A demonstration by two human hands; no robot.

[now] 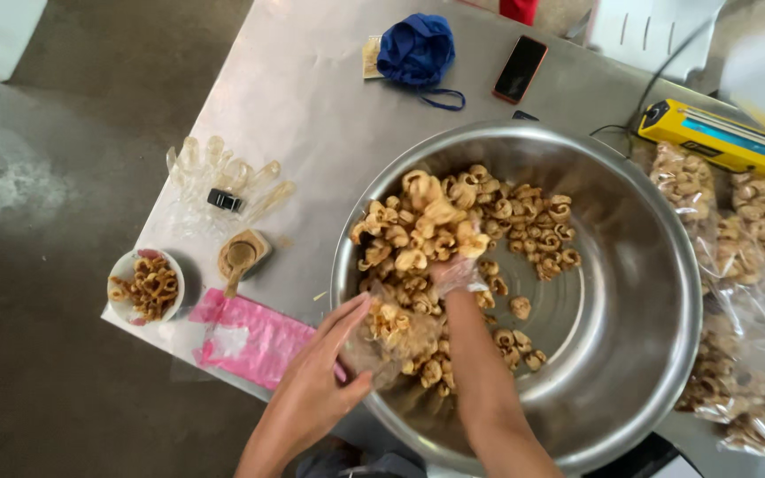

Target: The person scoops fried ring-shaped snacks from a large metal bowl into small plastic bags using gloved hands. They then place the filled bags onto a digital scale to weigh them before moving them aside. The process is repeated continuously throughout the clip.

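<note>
Fingers (467,241) of the gloved right hand (455,265) close on a heap of light, brittle fried curls (436,221) inside the steel bowl (648,354); take them loosely. Left hand (316,389) pinches a thin clear bag (382,341) open at the bowl's rim, near the surface's (312,106) front edge.

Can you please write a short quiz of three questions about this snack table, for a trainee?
1. True or false: the right hand wears a thin clear glove.
2. What does the left hand hold at the rim of the steel bowl? A) a clear bag B) a spoon C) the phone
3. What colour is the sealing machine?

Key: 1 true; 2 A, the clear bag, partly filled with curled snacks; 3 yellow.
</note>
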